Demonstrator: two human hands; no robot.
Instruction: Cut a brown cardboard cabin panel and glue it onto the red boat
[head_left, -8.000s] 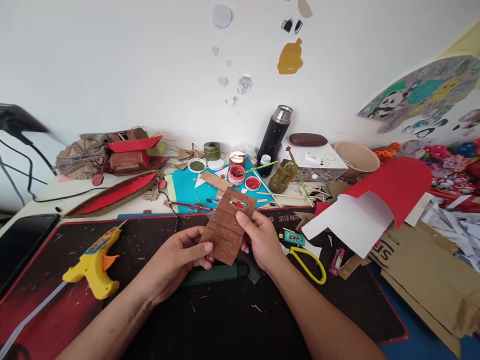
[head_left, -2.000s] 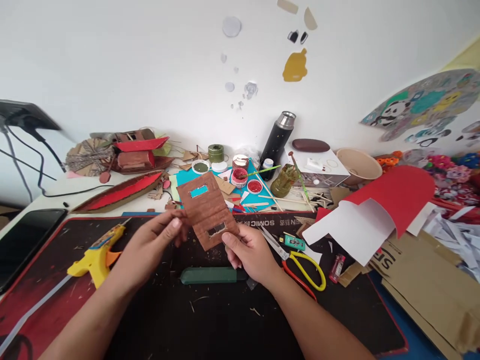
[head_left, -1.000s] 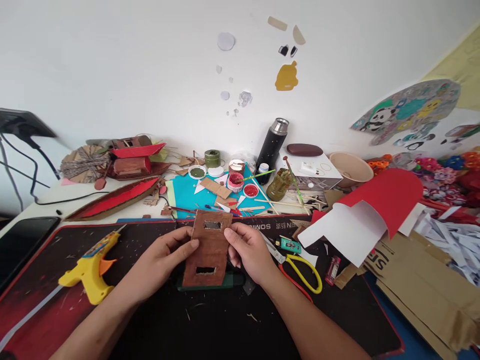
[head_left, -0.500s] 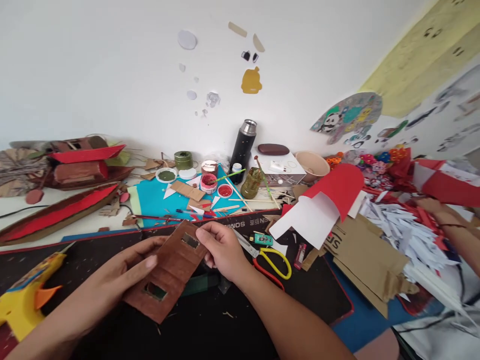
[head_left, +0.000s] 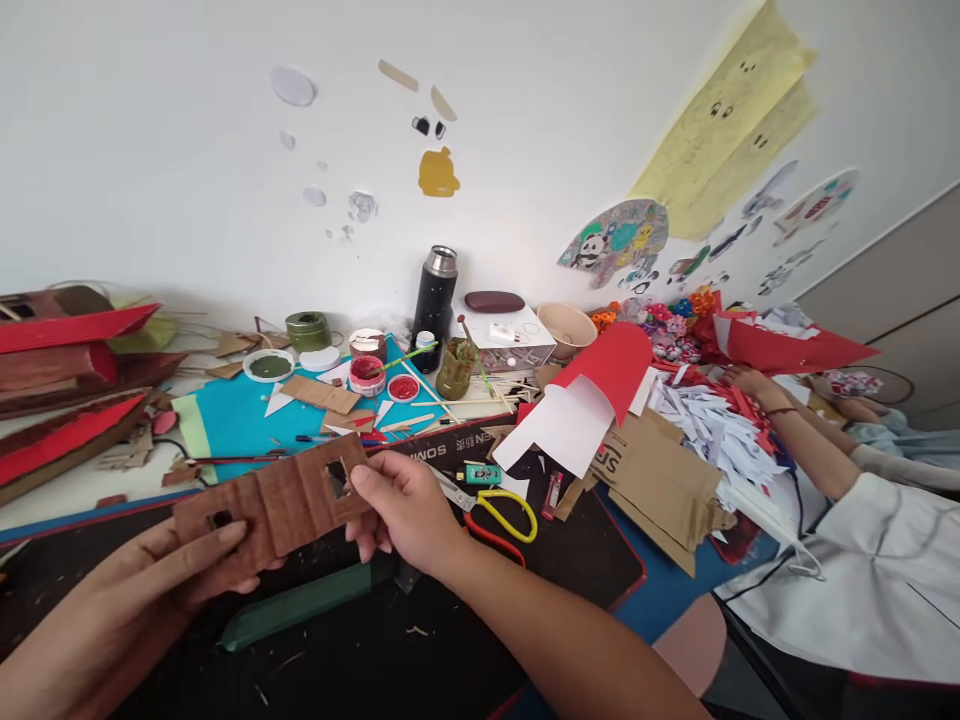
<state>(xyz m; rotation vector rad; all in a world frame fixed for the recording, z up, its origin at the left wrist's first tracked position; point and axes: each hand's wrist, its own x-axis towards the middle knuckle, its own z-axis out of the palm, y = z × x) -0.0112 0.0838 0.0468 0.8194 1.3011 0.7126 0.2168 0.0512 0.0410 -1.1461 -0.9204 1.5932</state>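
A brown painted cardboard piece (head_left: 289,503) with two cut-out windows is held up above the black mat (head_left: 465,650). My left hand (head_left: 165,575) grips its left end, thumb on the front near one window and fingers behind. At the right end my right hand (head_left: 409,505) pinches the piece beside the other window. Below the piece lies a long dark green object (head_left: 296,605) on the mat. Scissors with red and yellow handles (head_left: 510,515) rest to the right of my right hand, near a teal lighter (head_left: 480,474).
Painted model boats (head_left: 67,440) stand at the left. Paint jars (head_left: 367,375) and a black thermos (head_left: 433,310) are at the back. A red and white paper roll (head_left: 585,410), cardboard (head_left: 660,480) and paper strips (head_left: 712,430) lie at the right, where another person's arm (head_left: 810,440) reaches in.
The brown piece has turned from steeply slanted to nearly level, its left end raised. More of the green object shows. The view has shifted right, showing more of the other person.
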